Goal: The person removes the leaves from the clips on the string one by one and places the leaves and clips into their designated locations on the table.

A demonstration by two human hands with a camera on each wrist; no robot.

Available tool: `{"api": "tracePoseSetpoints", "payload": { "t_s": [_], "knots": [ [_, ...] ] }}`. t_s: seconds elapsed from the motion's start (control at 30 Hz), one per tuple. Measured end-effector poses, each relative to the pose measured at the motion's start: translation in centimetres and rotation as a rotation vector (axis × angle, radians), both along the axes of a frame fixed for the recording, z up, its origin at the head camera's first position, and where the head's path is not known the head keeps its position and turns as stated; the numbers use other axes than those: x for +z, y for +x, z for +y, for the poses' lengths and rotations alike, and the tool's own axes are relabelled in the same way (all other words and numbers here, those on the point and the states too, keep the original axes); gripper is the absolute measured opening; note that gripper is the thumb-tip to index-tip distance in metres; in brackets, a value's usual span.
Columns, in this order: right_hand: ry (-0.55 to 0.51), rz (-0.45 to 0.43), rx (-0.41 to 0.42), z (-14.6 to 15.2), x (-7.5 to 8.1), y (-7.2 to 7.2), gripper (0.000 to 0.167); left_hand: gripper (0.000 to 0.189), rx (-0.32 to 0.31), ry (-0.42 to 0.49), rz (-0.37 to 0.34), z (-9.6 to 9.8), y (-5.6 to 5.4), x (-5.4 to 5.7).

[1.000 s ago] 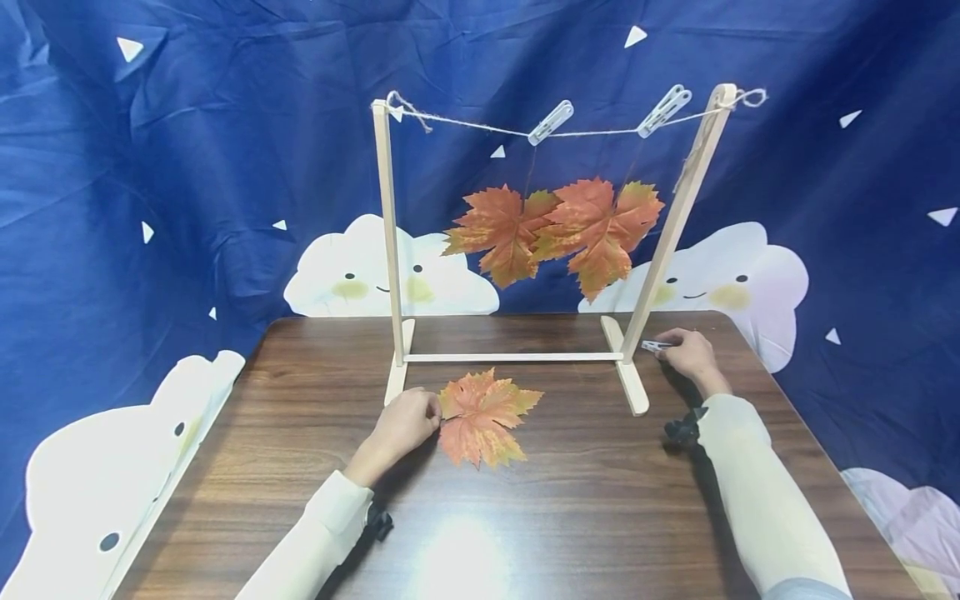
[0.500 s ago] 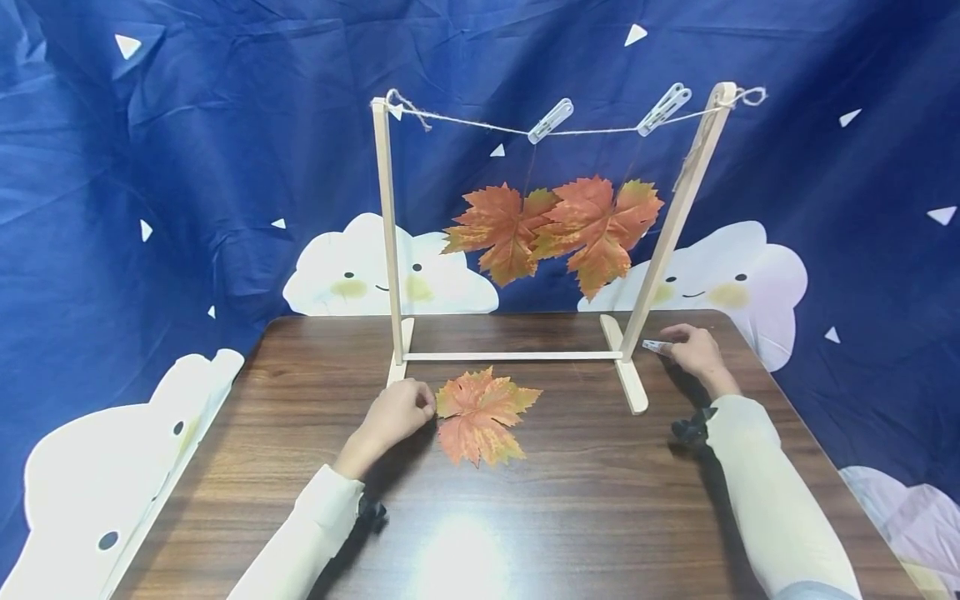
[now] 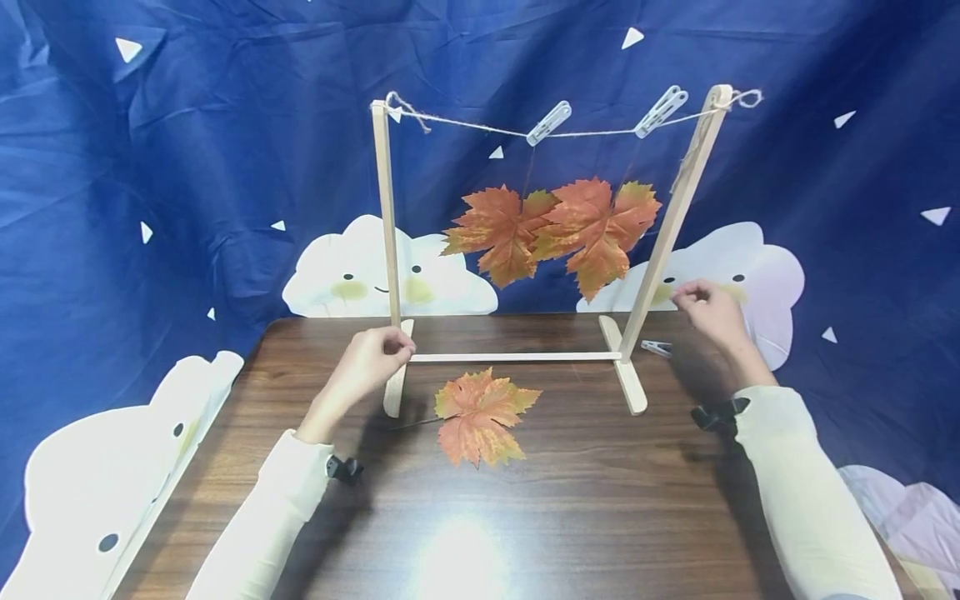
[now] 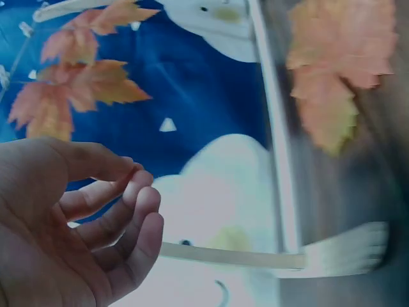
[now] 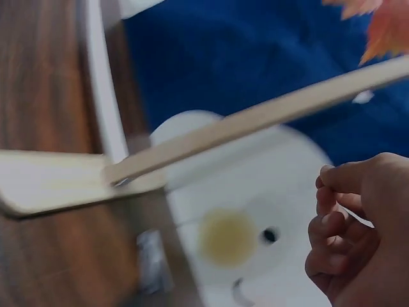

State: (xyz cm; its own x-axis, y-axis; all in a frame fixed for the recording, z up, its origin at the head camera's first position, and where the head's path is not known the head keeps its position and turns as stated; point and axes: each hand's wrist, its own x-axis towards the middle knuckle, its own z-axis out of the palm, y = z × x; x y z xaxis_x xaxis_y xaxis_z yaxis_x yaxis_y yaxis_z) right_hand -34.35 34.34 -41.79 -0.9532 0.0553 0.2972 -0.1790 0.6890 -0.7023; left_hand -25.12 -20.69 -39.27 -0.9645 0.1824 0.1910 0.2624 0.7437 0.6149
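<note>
My left hand (image 3: 372, 360) is raised beside the frame's left post, its fingers loosely curled and nothing visible between them. Below it an orange maple leaf (image 3: 486, 417) lies on the table, its thin stem pointing left. Over the right end of the table, beside the right post, hovers my right hand (image 3: 716, 315), loosely curled and apart from everything. A white clothespin (image 3: 657, 348) lies under it, next to the frame's right foot. Two more leaves, a left one (image 3: 501, 235) and a right one (image 3: 598, 233), hang overlapping from the string (image 3: 480, 127).
The wooden frame (image 3: 384, 208) stands at the back of the brown table (image 3: 570, 517). A left clothespin (image 3: 549, 123) and a right clothespin (image 3: 661, 112) sit on its string. Behind hangs a blue cloth (image 3: 225, 125) with white clouds and triangles.
My left hand has left the lying leaf's stem and risen up and left. My right hand has let go of the clothespin, which stays on the table, and lifted up and right.
</note>
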Motion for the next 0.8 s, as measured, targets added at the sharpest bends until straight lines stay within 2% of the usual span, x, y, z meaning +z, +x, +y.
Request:
{"api": "tracePoseSetpoints", "payload": {
  "t_s": [0.23,0.37,0.53,0.8],
  "knots": [
    [-0.071,0.103,-0.021,-2.4,6.3,1.7,0.034,0.011,-0.038,0.056,0.082,1.3,-0.6,4.6],
    [-0.146,0.211,-0.039,-4.2,9.4,2.5,0.024,0.013,-0.058,0.112,0.105,2.7,-1.1,7.0],
    [-0.169,0.306,0.002,-6.7,13.5,3.8,0.016,0.01,-0.087,0.169,0.179,4.7,-1.9,9.5],
    [-0.085,0.276,0.111,-10.4,19.2,4.7,0.021,0.012,-0.107,0.243,0.261,8.3,-3.1,13.2]
  ]
}}
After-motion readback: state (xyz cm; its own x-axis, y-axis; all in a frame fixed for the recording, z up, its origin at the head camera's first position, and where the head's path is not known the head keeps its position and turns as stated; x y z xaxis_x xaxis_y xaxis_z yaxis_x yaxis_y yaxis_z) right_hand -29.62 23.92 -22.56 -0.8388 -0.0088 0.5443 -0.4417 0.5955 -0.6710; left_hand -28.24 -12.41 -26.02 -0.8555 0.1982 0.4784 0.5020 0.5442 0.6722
